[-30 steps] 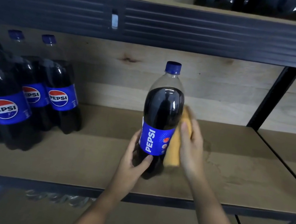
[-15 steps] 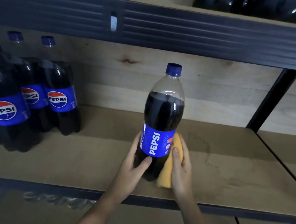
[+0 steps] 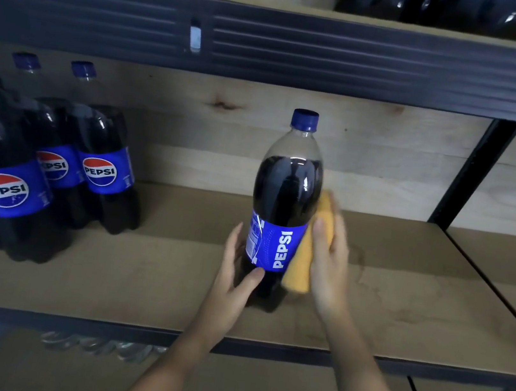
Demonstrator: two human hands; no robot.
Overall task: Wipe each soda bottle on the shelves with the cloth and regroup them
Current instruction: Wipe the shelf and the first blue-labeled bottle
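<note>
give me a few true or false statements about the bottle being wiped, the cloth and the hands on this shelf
1. The bottle being wiped stands upright on the shelf. True.
2. The cloth is blue. False: it is yellow-orange.
3. The right hand presses the cloth against the bottle's right side. True.
4. The left hand is lifting the bottle by its cap. False: it grips the bottle low down, at the label's lower edge, and the cap is untouched.
5. The wiped bottle touches the group of bottles on the left. False: it stands apart from them, with bare shelf between.
</note>
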